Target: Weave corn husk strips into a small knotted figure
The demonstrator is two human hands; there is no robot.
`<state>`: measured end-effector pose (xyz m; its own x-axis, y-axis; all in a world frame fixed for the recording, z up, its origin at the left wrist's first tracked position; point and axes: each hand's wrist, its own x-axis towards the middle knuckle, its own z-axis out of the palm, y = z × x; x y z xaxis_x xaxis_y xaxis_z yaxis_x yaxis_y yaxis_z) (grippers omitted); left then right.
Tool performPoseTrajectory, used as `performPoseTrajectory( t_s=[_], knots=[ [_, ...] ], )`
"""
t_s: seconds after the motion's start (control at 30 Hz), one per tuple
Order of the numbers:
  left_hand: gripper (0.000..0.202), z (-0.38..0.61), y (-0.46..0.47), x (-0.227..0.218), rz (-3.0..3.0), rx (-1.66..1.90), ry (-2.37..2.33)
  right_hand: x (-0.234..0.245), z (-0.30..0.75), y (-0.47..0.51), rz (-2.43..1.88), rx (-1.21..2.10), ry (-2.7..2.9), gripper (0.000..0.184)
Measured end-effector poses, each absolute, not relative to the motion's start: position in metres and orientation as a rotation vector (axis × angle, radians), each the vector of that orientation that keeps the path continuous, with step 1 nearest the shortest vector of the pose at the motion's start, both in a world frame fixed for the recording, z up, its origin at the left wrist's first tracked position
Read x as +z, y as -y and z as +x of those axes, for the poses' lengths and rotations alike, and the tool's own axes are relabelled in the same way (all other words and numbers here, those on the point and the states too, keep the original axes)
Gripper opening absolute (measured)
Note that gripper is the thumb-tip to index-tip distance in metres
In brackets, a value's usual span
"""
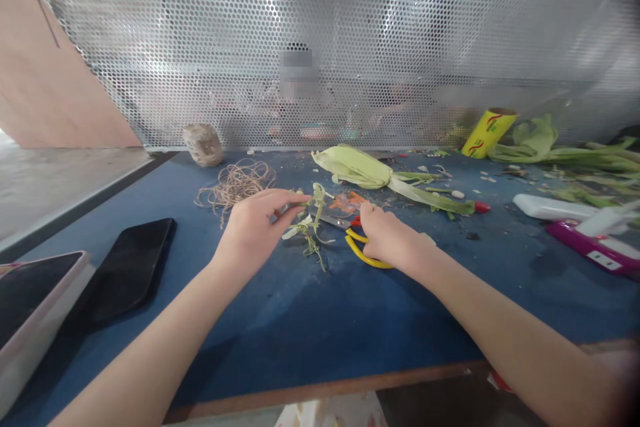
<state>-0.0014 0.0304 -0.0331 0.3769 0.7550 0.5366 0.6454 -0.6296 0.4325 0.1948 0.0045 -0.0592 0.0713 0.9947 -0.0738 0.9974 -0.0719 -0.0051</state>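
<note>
Left hand [255,227] pinching husk strip [313,213]

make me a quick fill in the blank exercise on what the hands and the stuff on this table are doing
1. The left hand pinches a small bunch of green ____ scraps.
2. The right hand rests on scissors with ____ handles.
3. The table has a ____ top.
4. A loose coil of ____ lies behind the left hand, and a husked corn cob lies beyond both hands.

Missing words: husk; yellow; blue; string
</note>
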Motion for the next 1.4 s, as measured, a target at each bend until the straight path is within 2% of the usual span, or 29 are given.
performPoseTrajectory(
  t_s=[0.17,0.27,0.37,0.47,0.73,1.03,1.27,1.4],
  knots=[
    [0.018,-0.004,-0.031,-0.029,2.402,1.225,-1.302,-0.052,0.196,-0.001,2.354,0.131,-2.127,0.031],
    [0.017,-0.008,-0.032,-0.026,2.423,1.260,-1.326,-0.044,0.209,-0.002,2.454,0.415,-2.168,0.029],
    [0.016,-0.012,-0.034,-0.023,2.513,1.342,-1.353,-0.032,0.223,0.000,2.527,0.855,-2.316,0.038],
    [0.015,-0.016,-0.036,-0.021,2.597,1.461,-1.390,-0.019,0.227,0.009,2.502,1.099,-2.468,0.047],
    [0.014,-0.020,-0.037,-0.018,2.787,1.530,-1.337,-0.024,0.202,0.025,1.995,0.962,-2.715,0.032],
    [0.016,-0.019,-0.030,-0.023,3.078,1.590,-1.269,-0.025,0.198,0.026,2.048,1.053,-2.626,0.031],
    [0.021,-0.016,-0.026,-0.028,3.067,1.557,-1.134,-0.029,0.188,0.028,2.000,1.168,-2.614,0.026],
    [0.022,-0.014,-0.021,-0.028,2.922,1.656,-1.153,-0.029,0.187,0.030,1.980,1.228,-2.595,0.023]
  ],
)
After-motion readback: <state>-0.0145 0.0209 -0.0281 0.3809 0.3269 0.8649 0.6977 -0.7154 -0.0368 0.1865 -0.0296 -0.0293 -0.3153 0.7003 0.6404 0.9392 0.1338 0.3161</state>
